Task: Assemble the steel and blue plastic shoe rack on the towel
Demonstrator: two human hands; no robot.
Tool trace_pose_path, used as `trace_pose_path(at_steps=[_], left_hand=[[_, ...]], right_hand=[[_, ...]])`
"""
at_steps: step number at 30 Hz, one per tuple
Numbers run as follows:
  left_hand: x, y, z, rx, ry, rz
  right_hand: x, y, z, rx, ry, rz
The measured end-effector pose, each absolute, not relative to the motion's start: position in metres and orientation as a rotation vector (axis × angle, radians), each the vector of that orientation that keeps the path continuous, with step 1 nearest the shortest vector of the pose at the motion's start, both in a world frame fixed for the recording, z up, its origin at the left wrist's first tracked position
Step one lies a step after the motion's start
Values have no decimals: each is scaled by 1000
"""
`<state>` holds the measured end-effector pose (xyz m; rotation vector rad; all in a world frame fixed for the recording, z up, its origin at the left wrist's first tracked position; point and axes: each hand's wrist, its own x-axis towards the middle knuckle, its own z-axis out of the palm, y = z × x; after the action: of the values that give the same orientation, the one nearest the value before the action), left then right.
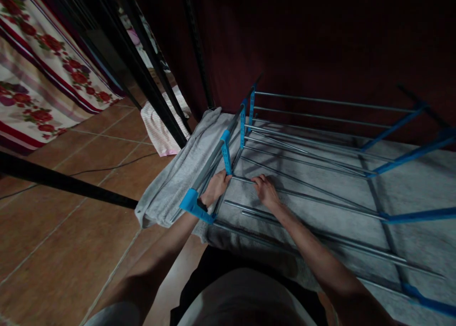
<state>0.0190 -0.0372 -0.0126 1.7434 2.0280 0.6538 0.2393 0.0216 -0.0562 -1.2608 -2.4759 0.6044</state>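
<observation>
My left hand (215, 187) is closed around the lower end of a blue plastic bracket (226, 156), where it meets a metal rod (320, 200). That same rod runs under the curled fingers of my right hand (266, 191), a short way to the right. Bracket and rod belong to a rack of blue plastic pieces and thin grey tubes. On its left side a tilted bar (208, 167) carries several blue brackets, including a corner piece (191, 200) beside my left wrist. My left fingertips are partly hidden.
Loose metal tubes (342, 243) lie near my right forearm on the grey blanket (178, 174). Blue arms (420, 215) stand at the rack's right end. Black metal posts (142, 74) rise at the left, with a striped cloth (162, 126) behind. A cable (107, 168) crosses the tiled floor.
</observation>
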Motion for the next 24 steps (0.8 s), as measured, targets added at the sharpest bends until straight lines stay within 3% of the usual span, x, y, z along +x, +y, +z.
trace_pose_path(at_steps=[24], left_hand=[[18,-34,-20,1745,1993,662]], right_hand=[[246,18,-58,-1244,-2437,667]])
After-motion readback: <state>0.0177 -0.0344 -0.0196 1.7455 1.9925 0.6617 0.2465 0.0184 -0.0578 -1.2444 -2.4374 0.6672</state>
